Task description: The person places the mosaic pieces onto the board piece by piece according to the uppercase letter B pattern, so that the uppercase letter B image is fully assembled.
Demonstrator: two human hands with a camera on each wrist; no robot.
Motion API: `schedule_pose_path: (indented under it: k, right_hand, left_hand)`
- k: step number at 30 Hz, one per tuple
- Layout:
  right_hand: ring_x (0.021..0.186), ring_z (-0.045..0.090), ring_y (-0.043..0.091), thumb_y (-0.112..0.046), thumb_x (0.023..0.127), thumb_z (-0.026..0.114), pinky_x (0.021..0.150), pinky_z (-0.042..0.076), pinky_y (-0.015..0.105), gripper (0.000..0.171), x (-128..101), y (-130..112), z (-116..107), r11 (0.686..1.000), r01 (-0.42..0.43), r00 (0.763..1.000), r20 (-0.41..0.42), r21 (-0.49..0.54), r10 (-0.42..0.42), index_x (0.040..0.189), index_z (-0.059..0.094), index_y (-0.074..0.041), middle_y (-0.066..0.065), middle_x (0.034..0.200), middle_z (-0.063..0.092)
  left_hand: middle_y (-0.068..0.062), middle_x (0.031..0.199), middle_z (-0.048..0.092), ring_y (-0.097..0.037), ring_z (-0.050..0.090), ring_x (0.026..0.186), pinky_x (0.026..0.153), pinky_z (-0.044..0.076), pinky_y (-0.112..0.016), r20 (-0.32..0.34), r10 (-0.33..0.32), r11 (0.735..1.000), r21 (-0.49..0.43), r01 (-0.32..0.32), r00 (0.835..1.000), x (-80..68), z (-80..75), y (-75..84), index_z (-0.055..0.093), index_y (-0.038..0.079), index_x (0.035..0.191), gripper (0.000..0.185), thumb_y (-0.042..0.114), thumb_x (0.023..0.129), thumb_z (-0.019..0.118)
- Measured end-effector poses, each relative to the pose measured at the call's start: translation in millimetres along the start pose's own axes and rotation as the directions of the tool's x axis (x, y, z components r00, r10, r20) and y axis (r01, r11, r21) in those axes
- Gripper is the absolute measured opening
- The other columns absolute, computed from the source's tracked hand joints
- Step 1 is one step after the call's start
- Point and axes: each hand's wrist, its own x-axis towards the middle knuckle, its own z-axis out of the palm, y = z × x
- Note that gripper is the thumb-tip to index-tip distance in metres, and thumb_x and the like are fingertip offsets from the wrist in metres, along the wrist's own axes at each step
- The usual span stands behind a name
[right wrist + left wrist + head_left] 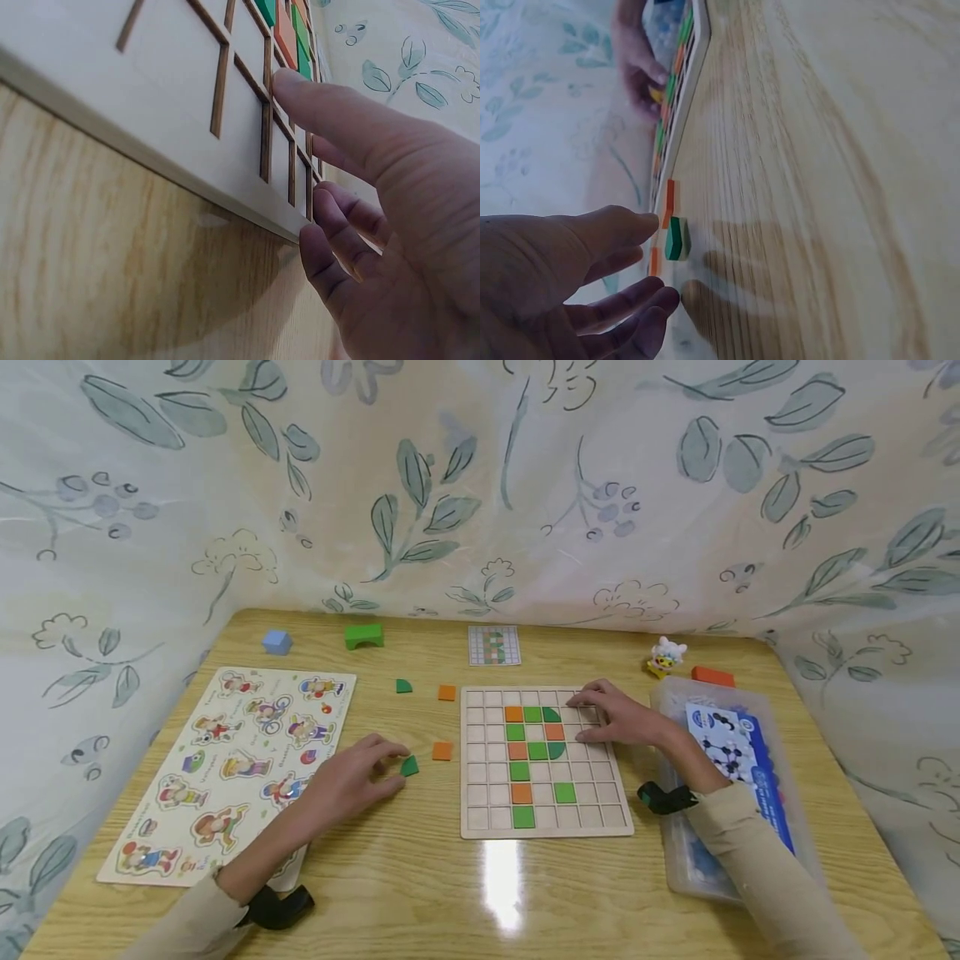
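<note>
Green piece (pixel 408 766) just beyond left hand (pixel 352 781) fingertips, fingers loosely spread, not gripping

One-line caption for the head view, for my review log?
Left hand reaches for a green tile on the table while the right hand rests on the wooden grid board partly filled with orange and green tiles.

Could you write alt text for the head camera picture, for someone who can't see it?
A person's left hand touches a small green quarter-round tile on a wooden table, while the right hand rests flat on a pale wooden grid board partly filled with orange and green tiles. A cartoon-figure puzzle board lies at the left.
</note>
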Motion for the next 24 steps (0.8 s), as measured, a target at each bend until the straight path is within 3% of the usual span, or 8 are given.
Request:
schedule_pose_path:
  k: [11,24]
  right_hand:
    - [0.115,0.040,0.029,-0.027,0.085,0.075,0.090,0.037,0.042,0.053,0.0,-0.4,0.2,1.000,0.010,1.000,-0.004,0.008,-0.010,0.131,0.056,-0.009,0.017,0.132,0.040]
    - [0.116,0.040,0.028,-0.027,0.084,0.076,0.094,0.037,0.044,0.052,0.5,1.2,0.7,1.000,0.026,1.000,-0.011,0.007,-0.026,0.130,0.057,-0.009,0.016,0.131,0.041]
  left_hand:
    - [0.002,0.104,0.065,-0.009,0.061,0.081,0.063,0.046,-0.021,0.006,0.023,0.999,0.025,-0.023,1.000,8.4,4.9,6.4,0.069,0.018,0.115,0.033,0.024,0.084,0.075]
    - [0.001,0.100,0.062,-0.005,0.045,0.068,0.055,0.034,-0.018,0.059,0.043,0.996,0.081,-0.048,0.997,16.9,4.7,12.0,0.070,0.016,0.109,0.029,0.022,0.082,0.077]
